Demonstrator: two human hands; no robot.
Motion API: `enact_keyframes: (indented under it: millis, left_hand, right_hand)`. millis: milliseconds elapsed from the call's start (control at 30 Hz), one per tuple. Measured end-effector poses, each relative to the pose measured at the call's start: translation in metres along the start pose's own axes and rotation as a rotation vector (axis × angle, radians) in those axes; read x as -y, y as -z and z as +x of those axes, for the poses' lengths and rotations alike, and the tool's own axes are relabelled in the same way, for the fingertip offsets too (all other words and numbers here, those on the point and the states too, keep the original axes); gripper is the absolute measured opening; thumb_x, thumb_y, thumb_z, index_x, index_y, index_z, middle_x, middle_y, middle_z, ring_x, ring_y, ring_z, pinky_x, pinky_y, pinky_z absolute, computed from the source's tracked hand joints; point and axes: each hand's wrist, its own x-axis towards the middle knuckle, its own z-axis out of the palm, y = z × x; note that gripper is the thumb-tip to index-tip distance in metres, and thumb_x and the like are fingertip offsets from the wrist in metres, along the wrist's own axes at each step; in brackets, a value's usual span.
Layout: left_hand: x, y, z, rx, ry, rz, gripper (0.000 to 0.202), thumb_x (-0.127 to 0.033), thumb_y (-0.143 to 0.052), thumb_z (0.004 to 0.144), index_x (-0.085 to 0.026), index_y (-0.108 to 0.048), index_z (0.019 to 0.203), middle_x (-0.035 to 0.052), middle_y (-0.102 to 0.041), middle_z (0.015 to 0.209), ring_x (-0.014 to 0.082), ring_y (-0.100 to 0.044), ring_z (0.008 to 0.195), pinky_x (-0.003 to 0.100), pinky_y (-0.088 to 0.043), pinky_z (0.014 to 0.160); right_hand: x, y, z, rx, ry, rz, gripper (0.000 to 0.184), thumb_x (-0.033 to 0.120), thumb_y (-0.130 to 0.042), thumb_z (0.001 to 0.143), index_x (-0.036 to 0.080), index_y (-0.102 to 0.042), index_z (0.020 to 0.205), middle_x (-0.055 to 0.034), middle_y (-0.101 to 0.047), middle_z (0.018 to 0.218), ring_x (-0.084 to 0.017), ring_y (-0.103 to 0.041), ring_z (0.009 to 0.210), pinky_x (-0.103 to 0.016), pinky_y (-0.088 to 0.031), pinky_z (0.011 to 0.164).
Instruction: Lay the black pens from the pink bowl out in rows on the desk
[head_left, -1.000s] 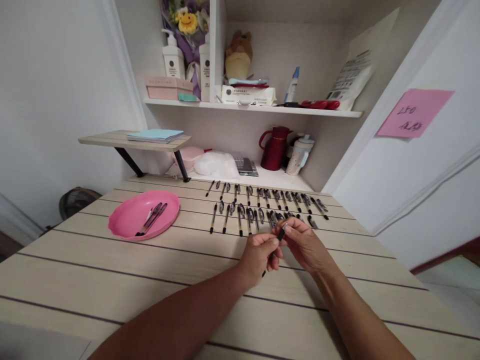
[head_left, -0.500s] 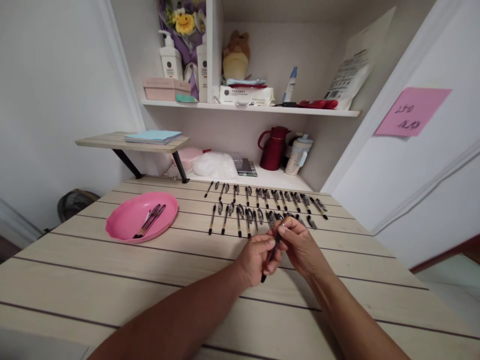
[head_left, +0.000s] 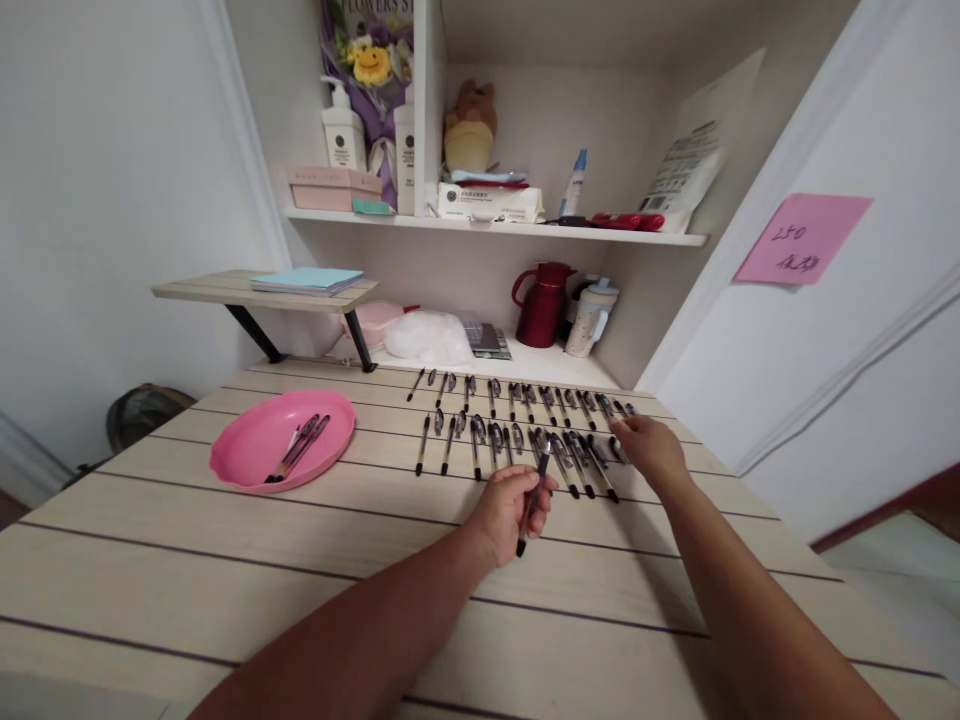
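Observation:
In my left hand [head_left: 506, 515] is a black pen [head_left: 534, 500], pinched between thumb and fingers, its silver tip up and its black end toward me. My right hand [head_left: 651, 447] is over the right end of the laid-out pens, fingers bent down and together at the tabletop; whatever is under the fingertips is hidden. Two rows of black pens with separate clear-and-black caps lie on the table, the back row [head_left: 512, 402] and the front row [head_left: 476, 450]. A loose cap [head_left: 617, 450] lies just left of my right wrist.
A pink tray [head_left: 225, 455] with several pens stands on the left of the slatted wooden table [head_left: 337, 620]. Behind it is a small raised shelf [head_left: 202, 290] with blue paper. A red jug [head_left: 544, 310] and a light cup [head_left: 591, 320] stand at the back, under a white shelf [head_left: 600, 233].
My right hand has let go of the pen and moved right and away from me to the end of the rows. My left hand keeps the pen. The view has shifted slightly.

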Motion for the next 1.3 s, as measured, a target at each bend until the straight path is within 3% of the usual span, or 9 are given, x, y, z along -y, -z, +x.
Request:
enact_keyframes:
  millis: [133,300,400,500,600,700,1000,1100,1300]
  left_hand:
    - [0.002,0.003,0.002,0.040,0.077,-0.005,0.033,-0.046,-0.052,0.071,-0.013,-0.055,0.072,-0.0025,-0.048,0.052,0.0045,-0.035,0.033,0.020,-0.015,0.035]
    - [0.002,0.008,0.005,0.138,0.186,0.000,0.054,-0.067,-0.034,0.074,-0.016,-0.046,0.061,-0.0053,-0.039,0.046,0.0035,-0.024,0.032,0.020,-0.011,0.036]
    - [0.001,0.009,0.005,0.211,0.224,-0.013,0.053,-0.068,-0.033,0.074,-0.018,-0.039,0.058,-0.0066,-0.034,0.045,0.0034,-0.021,0.032,0.020,-0.010,0.036]
    - [0.001,0.009,0.005,0.238,0.239,-0.007,0.048,-0.064,-0.038,0.075,-0.019,-0.036,0.058,-0.0072,-0.033,0.045,0.0035,-0.019,0.032,0.020,-0.008,0.036]
    - [0.003,0.007,0.004,0.217,0.235,0.026,0.044,-0.059,-0.041,0.075,-0.018,-0.040,0.059,-0.0067,-0.034,0.046,0.0034,-0.020,0.032,0.020,-0.007,0.036]
    - [0.006,0.006,0.002,0.162,0.218,0.059,0.040,-0.054,-0.041,0.075,-0.016,-0.047,0.063,-0.0052,-0.039,0.047,0.0036,-0.023,0.033,0.020,-0.009,0.037]
    - [0.007,0.003,0.001,0.104,0.122,0.138,0.032,-0.042,-0.043,0.072,-0.013,-0.054,0.064,-0.0025,-0.042,0.051,0.0043,-0.029,0.037,0.021,-0.013,0.039]
    - [0.007,0.003,0.002,0.112,0.124,0.175,0.030,-0.038,-0.043,0.071,-0.013,-0.056,0.064,-0.0022,-0.043,0.051,0.0040,-0.029,0.037,0.021,-0.012,0.039]
    - [0.008,0.002,0.002,0.142,0.127,0.235,0.031,-0.037,-0.042,0.071,-0.012,-0.057,0.064,-0.0013,-0.044,0.052,0.0042,-0.029,0.038,0.022,-0.014,0.040]
  right_hand:
    - [-0.027,-0.020,0.013,0.084,-0.047,-0.382,0.038,0.050,-0.045,0.073,0.019,-0.067,0.071,-0.0157,-0.067,0.077,-0.029,-0.062,0.078,-0.036,-0.045,0.060]
    - [-0.043,-0.029,0.012,0.057,-0.057,-0.375,0.031,0.046,-0.049,0.070,0.020,-0.066,0.073,-0.0142,-0.066,0.075,-0.027,-0.062,0.075,-0.034,-0.044,0.058]
    - [-0.037,-0.021,0.008,0.038,-0.107,-0.176,0.028,0.048,-0.056,0.064,0.020,-0.061,0.065,-0.0102,-0.064,0.066,-0.026,-0.060,0.068,-0.033,-0.042,0.055]
    - [-0.012,-0.010,-0.010,0.047,-0.130,0.327,0.026,0.045,-0.063,0.060,0.021,-0.052,0.062,-0.0020,-0.057,0.055,-0.018,-0.054,0.054,-0.028,-0.039,0.049]
    - [0.023,-0.001,-0.041,0.243,-0.076,0.903,0.029,0.040,-0.070,0.057,0.022,-0.050,0.069,0.0013,-0.059,0.062,-0.012,-0.052,0.050,-0.025,-0.039,0.048]
    - [0.051,0.007,-0.070,0.380,-0.007,1.174,0.033,0.037,-0.071,0.062,0.024,-0.052,0.085,0.0002,-0.063,0.075,-0.013,-0.058,0.060,-0.025,-0.043,0.054]
    - [0.064,0.013,-0.093,0.327,0.188,1.161,0.025,0.036,-0.060,0.076,0.023,-0.055,0.097,-0.0027,-0.066,0.081,-0.014,-0.057,0.069,-0.027,-0.044,0.066]
    - [0.061,0.013,-0.094,0.336,0.194,1.139,0.023,0.035,-0.061,0.074,0.022,-0.057,0.094,-0.0026,-0.065,0.081,-0.013,-0.056,0.067,-0.027,-0.043,0.064]
    - [0.055,0.015,-0.090,0.218,0.174,1.180,0.022,0.035,-0.062,0.073,0.022,-0.059,0.090,-0.0023,-0.063,0.083,-0.013,-0.055,0.067,-0.026,-0.043,0.063]
